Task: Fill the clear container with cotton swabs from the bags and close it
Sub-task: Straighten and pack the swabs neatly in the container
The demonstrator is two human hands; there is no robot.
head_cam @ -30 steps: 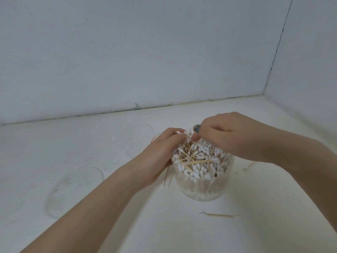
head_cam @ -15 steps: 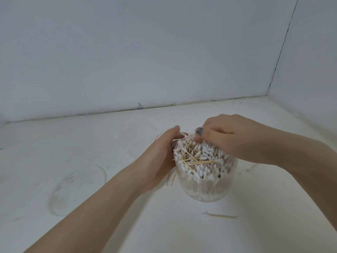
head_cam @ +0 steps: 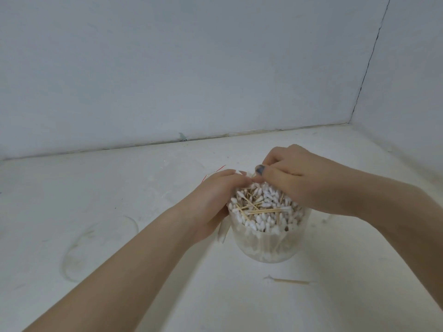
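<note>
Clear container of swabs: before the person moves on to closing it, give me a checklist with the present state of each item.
1. Clear container upright on the surface: ok.
2. Container filled with cotton swabs: ok, heaped at the rim.
3. Swabs all lying below the rim: not ok, several lie crosswise on top.
4. Left hand steadying the container's side: ok.
5. Right hand free for the lid: not ok, its fingers are curled into the swabs at the far rim.
6. Lid within reach: cannot tell.
7. Stray swab collected: not ok.
</note>
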